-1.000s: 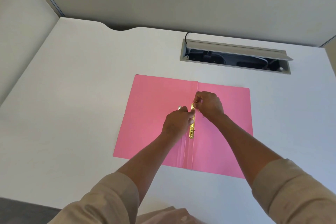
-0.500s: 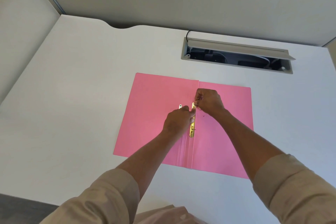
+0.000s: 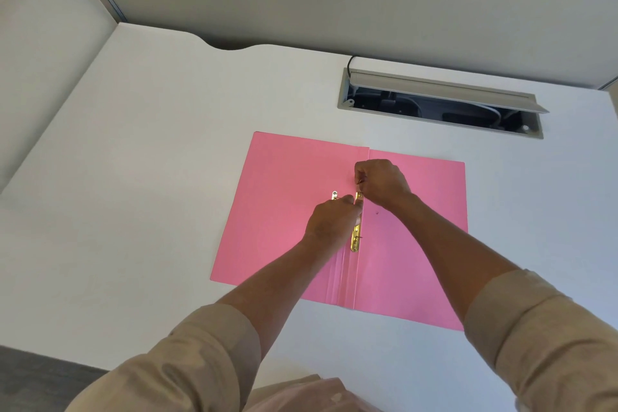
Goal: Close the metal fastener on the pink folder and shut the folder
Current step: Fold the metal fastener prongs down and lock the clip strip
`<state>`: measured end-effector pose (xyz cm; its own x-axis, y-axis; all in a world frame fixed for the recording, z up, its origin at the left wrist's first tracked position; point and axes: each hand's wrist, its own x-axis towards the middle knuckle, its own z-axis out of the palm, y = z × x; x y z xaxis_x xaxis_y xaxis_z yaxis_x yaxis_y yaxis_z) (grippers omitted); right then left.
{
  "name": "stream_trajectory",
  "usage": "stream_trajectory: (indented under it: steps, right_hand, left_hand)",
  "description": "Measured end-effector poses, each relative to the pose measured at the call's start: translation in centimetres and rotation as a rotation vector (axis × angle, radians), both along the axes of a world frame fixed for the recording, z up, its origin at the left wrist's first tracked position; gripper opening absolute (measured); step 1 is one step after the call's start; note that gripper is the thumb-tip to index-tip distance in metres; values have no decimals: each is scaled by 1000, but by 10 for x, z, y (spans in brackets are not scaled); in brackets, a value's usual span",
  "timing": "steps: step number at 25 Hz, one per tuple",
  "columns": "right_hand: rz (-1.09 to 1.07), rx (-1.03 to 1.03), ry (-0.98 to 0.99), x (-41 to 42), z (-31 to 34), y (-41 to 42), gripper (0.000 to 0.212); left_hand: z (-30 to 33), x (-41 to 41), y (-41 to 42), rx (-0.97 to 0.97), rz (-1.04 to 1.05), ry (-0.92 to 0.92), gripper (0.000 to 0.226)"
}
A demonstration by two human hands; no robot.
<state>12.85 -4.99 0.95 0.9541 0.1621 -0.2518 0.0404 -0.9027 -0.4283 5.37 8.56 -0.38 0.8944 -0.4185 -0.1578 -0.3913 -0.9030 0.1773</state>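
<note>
1. The flat pink paper folder [image 3: 284, 221] lies open on the white desk [image 3: 133, 177], at the centre of the view.
2. The left hand [image 3: 329, 222] is curled on the fold, fingertips pinching narrow on the gold metal fastener strip [image 3: 356, 237].
3. The right hand [image 3: 383, 182], at 1 o'clock from the left one, pinches a thin prong at the strip's far end.
4. A grey open cable tray [image 3: 441, 104] sits in the desk at 1 o'clock from the folder.

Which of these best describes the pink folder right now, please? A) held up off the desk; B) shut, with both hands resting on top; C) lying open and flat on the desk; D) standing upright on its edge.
C: the pink folder lies spread open on the desk, both hands at its metal fastener.
</note>
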Motion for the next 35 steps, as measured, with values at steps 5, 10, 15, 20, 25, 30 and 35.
stream_trajectory:
  steps: [5,10,15,20,25,30,35]
  right_hand:
    - [-149,137,90,5,-3,-9,8]
    - [-256,173,184,8,-5,-12,6]
    - [-360,220,208,7,-7,-13,6]
    - [-363,197,202,7,-7,-11,5]
    - [-358,186,225,9,-6,-10,7]
    - [-359,175,217,7,-4,-9,5]
    - [-370,185,221,6,-2,-8,5]
  left_hand:
    - [0,-1,1,-8,-1,13,39]
    - [3,-1,1,-5,-2,7,40]
    - [5,-3,1,15,-31,-23,39]
    - [3,-6,6,-44,-12,-25,44]
    - [3,-8,5,-50,-7,-38,42]
    - [2,-7,2,-48,13,-21,41]
    - [2,-5,1,-46,21,-25,39]
